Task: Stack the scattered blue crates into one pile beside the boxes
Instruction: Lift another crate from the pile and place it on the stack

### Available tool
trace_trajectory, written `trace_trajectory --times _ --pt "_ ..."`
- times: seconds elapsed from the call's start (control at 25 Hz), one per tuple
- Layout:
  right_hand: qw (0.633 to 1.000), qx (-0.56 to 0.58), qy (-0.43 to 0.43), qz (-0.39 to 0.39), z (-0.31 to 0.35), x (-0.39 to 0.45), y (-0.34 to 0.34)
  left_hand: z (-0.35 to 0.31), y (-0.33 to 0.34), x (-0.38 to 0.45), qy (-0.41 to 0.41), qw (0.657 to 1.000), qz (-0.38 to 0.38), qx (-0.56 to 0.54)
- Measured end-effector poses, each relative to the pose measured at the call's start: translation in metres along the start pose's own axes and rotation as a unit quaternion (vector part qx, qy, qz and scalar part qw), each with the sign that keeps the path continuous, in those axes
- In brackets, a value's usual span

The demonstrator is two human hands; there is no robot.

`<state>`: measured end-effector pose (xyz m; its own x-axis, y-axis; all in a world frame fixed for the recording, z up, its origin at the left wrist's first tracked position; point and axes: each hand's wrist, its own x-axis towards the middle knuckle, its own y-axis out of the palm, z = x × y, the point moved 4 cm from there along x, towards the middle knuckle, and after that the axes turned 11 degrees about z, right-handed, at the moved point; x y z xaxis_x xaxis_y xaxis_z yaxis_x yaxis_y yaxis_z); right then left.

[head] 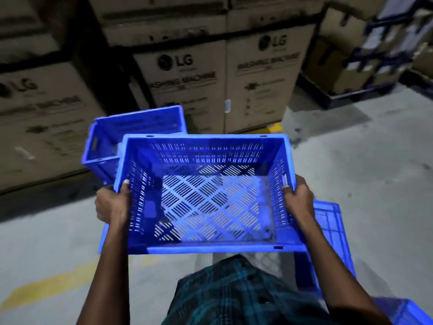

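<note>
I hold a blue slotted crate (206,146) level in front of me, its open top facing up. My left hand (112,202) grips its left rim and my right hand (298,198) grips its right rim. Behind it on the floor stands another blue crate (131,123), close to the cardboard boxes (187,73). A third blue crate (332,235) lies on the floor under my right forearm. The corner of one more blue crate (407,310) shows at the bottom right.
Tall stacked cardboard washing machine boxes fill the back and left. More cartons on a dark pallet (346,95) stand at the back right. The grey concrete floor (375,160) has yellow paint marks (46,285) at the lower left.
</note>
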<state>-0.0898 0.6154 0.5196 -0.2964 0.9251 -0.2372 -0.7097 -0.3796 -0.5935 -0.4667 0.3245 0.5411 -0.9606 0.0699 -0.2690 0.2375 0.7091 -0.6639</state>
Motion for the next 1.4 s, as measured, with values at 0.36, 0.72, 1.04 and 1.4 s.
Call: trace_trajectory --times 0.36,0.72,1.04,1.4 --pt "0.997 0.022 -0.032 0.061 0.118 -0.029 0.148 0.071 -0.147 0.093 -0.052 0.996 -0.058 -0.050" --pt "0.991 0.070 -0.098 0.060 0.211 0.026 0.196 0.041 -0.163 0.172 -0.064 0.991 -0.099 -0.065" --pt "0.990 0.081 -0.097 0.060 0.274 0.143 0.231 -0.034 -0.124 0.263 -0.064 0.989 -0.113 -0.068" --pt "0.990 0.055 -0.099 0.084 0.351 0.242 0.277 -0.095 -0.100 0.363 -0.071 0.988 -0.115 -0.068"
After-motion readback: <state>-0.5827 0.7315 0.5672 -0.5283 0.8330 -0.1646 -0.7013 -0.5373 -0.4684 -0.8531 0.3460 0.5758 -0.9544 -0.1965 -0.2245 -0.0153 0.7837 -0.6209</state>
